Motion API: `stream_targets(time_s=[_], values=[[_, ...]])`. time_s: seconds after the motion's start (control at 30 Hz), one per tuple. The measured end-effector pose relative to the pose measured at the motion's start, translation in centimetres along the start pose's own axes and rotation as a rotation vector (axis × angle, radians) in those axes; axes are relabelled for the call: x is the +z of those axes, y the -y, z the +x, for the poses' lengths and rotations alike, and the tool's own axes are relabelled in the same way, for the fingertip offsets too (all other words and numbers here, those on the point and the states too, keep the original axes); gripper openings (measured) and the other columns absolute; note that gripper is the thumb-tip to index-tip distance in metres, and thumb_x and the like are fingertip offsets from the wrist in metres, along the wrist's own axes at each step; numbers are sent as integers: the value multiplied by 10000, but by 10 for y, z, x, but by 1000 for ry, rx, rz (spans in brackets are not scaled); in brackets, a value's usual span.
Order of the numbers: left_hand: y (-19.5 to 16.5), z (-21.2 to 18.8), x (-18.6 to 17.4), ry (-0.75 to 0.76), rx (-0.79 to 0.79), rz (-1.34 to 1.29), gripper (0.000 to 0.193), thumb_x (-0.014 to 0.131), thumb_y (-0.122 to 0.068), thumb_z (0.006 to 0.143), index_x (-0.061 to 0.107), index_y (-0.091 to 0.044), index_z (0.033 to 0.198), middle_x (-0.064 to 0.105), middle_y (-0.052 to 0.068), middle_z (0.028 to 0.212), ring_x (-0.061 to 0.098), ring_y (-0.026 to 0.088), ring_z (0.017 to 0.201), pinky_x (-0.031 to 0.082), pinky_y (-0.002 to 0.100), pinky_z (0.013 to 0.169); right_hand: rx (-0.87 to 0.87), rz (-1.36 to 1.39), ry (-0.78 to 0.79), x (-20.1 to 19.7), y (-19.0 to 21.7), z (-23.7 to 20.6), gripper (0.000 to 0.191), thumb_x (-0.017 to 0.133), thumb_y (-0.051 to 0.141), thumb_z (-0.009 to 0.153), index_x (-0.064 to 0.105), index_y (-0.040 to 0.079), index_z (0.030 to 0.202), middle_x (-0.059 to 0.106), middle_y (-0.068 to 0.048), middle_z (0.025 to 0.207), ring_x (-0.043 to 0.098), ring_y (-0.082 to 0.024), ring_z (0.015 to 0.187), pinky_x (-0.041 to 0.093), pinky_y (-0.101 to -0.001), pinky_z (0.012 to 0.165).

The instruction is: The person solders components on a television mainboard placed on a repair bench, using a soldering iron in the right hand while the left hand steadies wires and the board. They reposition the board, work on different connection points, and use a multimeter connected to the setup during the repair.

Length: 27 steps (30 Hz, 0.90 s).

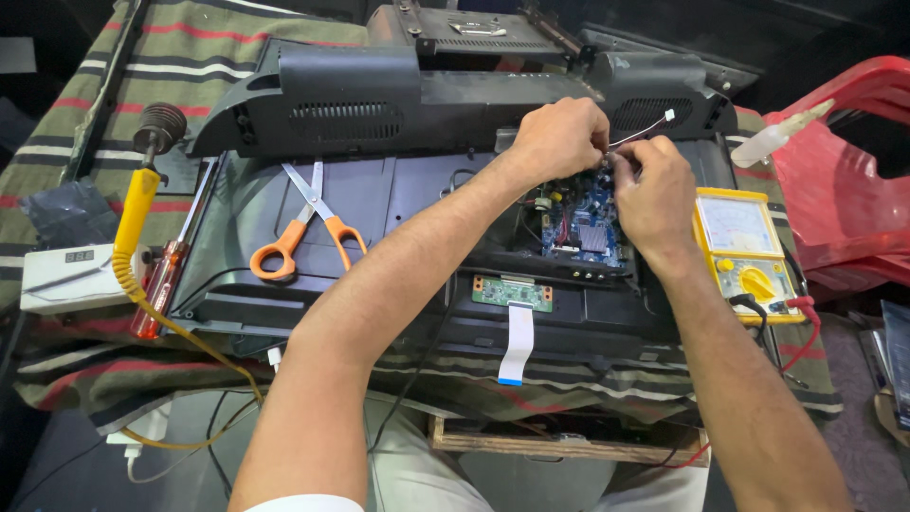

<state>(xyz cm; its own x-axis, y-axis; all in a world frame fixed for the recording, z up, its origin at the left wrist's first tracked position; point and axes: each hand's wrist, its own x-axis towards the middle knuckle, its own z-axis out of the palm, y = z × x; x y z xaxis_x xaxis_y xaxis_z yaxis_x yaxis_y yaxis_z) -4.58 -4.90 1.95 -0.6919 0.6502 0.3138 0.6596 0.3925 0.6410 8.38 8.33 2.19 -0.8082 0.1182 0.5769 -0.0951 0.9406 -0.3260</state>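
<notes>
My left hand (559,137) and my right hand (654,190) meet over the top edge of a blue circuit board (588,228) inside an opened flat television chassis (398,194). Both hands pinch a thin bundle of wires (645,128) that ends in a small white connector up and to the right. My fingertips hide the spot where the wires meet the board. Below the blue board sits a small green board (512,292) with a white ribbon cable (517,346) hanging down from it.
Orange-handled scissors (308,223) lie on the chassis at left. A yellow-handled soldering iron (142,190), a red screwdriver (159,284) and a white box (66,275) sit on the striped cloth. A yellow analog multimeter (744,251) lies at right, beside a red plastic chair (844,180). The black back cover (351,100) leans behind.
</notes>
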Motion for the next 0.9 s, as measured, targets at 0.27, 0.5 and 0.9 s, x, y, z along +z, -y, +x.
stream_targets(time_s=[0.27, 0.5, 0.9], values=[[1, 0, 3, -1, 8, -29, 149, 774, -197, 682, 803, -179, 827, 780, 64, 825, 757, 268, 828, 581, 397, 746, 140, 90, 65, 11, -16, 4, 148, 722, 127, 974, 740, -13, 1018, 688, -187, 965, 682, -353, 850, 509, -424, 746], [-1, 1, 4, -1, -2, -34, 131, 766, -206, 698, 812, -199, 821, 780, 70, 814, 759, 272, 818, 582, 398, 756, 114, 148, 14, 16, -27, 5, 139, 712, 111, 1006, 744, -22, 1029, 688, -182, 954, 678, -321, 836, 508, -403, 735], [-3, -1, 3, 3, 4, -32, 151, 775, -219, 686, 816, -206, 831, 779, 50, 822, 754, 265, 828, 584, 393, 754, -16, -69, -93, -11, 12, -9, 168, 830, 51, 873, 728, 43, 1006, 606, -110, 893, 630, -304, 809, 490, -427, 695]])
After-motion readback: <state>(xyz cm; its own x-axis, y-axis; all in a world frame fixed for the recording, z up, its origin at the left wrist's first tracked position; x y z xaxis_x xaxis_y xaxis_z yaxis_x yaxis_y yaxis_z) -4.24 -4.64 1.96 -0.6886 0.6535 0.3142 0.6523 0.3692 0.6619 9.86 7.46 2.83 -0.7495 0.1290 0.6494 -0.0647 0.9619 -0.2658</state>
